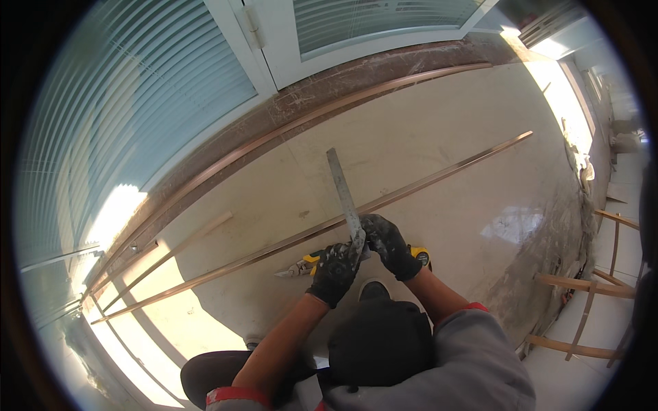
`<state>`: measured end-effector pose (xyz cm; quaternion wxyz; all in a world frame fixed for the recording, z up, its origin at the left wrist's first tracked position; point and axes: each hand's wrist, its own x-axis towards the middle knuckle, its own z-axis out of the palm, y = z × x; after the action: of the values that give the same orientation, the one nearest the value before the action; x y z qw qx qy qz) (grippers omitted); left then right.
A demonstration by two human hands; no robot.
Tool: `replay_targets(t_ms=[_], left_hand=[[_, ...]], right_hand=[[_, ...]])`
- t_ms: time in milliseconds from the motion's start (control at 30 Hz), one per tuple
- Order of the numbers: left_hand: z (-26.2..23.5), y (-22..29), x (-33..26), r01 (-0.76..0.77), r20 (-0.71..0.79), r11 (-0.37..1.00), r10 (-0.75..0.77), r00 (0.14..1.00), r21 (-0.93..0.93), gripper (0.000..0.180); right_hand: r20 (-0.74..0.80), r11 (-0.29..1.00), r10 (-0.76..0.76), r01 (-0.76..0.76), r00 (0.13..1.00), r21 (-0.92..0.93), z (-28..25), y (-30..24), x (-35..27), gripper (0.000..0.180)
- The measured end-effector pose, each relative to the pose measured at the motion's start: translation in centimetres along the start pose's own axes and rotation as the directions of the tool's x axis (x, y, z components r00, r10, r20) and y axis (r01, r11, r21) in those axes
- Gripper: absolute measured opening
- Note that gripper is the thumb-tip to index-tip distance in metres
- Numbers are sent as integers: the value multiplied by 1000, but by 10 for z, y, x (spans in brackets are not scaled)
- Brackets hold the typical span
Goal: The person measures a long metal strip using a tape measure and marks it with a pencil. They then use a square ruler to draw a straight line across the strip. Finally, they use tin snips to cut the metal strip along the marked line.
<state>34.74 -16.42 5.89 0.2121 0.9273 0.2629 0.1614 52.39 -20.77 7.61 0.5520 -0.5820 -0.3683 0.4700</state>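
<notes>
My left hand (334,272), in a dusty black glove, is closed around the lower end of a flat grey metal bar (340,185) that looks like a try square or angle ruler. Its long blade points up and away from me, across a long copper-coloured trim strip (274,248). My right hand (388,244), gloved alike, is closed at the right side of the same lower end; its fingertips are partly hidden. Snips (299,267) with yellow-and-black handles lie left of my left hand. A yellow-and-black tape measure (420,256) sits beside my right wrist.
Another long brown strip (301,123) runs along the dark stone sill (370,68) below white-framed glass doors (274,61) with blinds. Shorter strips (171,257) lie at the left in sunlight. Wooden frame pieces (586,285) and crumpled sheeting (582,168) are at the right.
</notes>
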Motion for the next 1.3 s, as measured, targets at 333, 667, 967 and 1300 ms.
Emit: replay_targets(t_ms=[333, 667, 967, 1300], left_hand=[[49, 34, -4, -76, 346, 892, 250, 904, -445, 42], [-2, -99, -3, 399, 124, 916, -400, 908, 33, 37], [-8, -131, -6, 284, 390, 948, -319, 864, 147, 24], [2, -157, -21, 202, 327, 972, -230, 917, 118, 25]], right_hand=[[-227, 801, 482, -321, 846, 505, -32, -19, -55, 34], [-557, 732, 511, -671, 654, -117, -67, 0, -149, 25], [-509, 734, 587, -679, 629, 9, -68, 35, -134, 25], [-416, 881, 397, -466, 818, -77, -56, 37, -122, 27]])
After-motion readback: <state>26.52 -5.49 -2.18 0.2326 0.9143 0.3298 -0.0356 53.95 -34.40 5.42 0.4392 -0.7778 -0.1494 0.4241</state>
